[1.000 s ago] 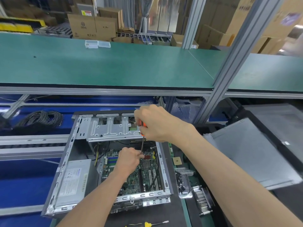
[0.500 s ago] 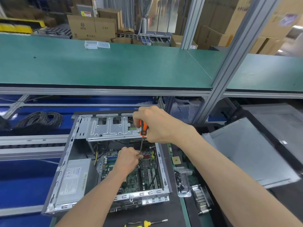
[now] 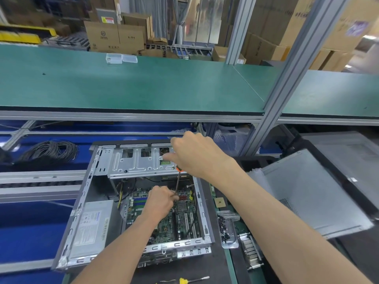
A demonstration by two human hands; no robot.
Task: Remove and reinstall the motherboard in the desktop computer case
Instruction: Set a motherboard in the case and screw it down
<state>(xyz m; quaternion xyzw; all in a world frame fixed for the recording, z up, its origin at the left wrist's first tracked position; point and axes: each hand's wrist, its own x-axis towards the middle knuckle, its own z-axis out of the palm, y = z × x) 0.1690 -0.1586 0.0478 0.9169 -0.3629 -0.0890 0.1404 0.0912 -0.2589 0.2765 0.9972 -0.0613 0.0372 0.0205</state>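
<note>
An open desktop case (image 3: 82, 203) lies on its side, with the green motherboard (image 3: 168, 226) inside it. My right hand (image 3: 196, 156) grips the orange handle of a screwdriver (image 3: 177, 181) above the drive bay bracket (image 3: 141, 162). The shaft runs down to the board's far edge. My left hand (image 3: 160, 201) is down inside the case and pinches the shaft near its tip. The tip itself is hidden by my fingers. A grey power supply (image 3: 90, 228) fills the case's left side.
A clear tray of dark screws (image 3: 226, 230) and a heatsink (image 3: 251, 251) lie right of the case, and a CPU chip (image 3: 220, 202) beyond them. The case side panel (image 3: 311, 193) leans at the right. A yellow-handled screwdriver (image 3: 184, 280) lies at the near edge. A cable coil (image 3: 49, 150) sits left.
My right hand has turned on the screwdriver handle and its fingers have shifted, hiding more of the orange grip. My left hand stays at the shaft.
</note>
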